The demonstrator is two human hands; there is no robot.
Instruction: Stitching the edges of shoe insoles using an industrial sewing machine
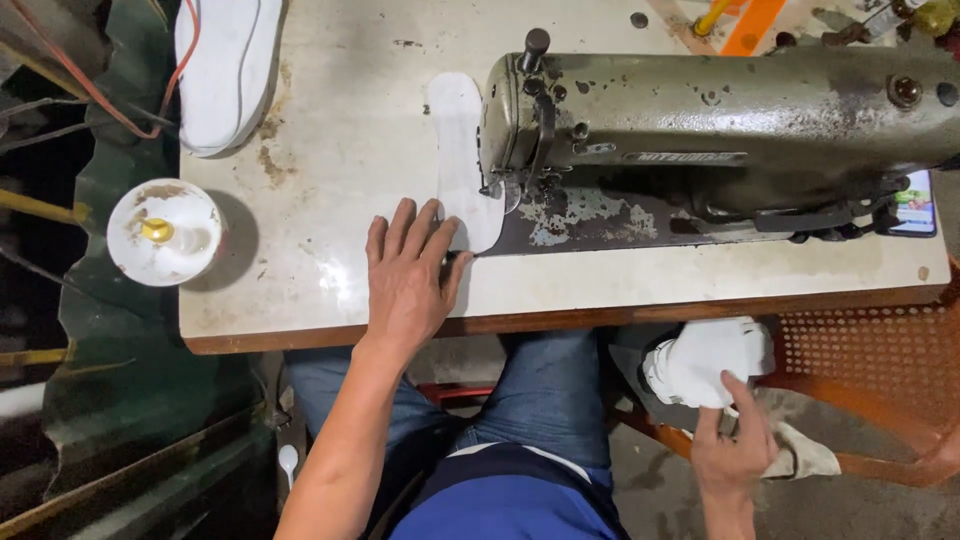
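Observation:
My left hand (408,278) lies flat on the worn white table (330,160), fingers spread, its fingertips on the near end of a long white insole-shaped piece (458,150). That piece runs under the needle area of the old green sewing machine (720,120). Below the table edge, my right hand (735,445) reaches to a stack of white cut pieces (705,362) resting in an orange crate (870,380), with the fingers touching the stack's lower edge.
A white shoe sole (225,70) lies at the table's far left corner. A white pot with a yellow-handled brush (165,232) stands off the left edge. A phone (915,205) sits behind the machine's right end. My blue-jeaned legs (540,400) are under the table.

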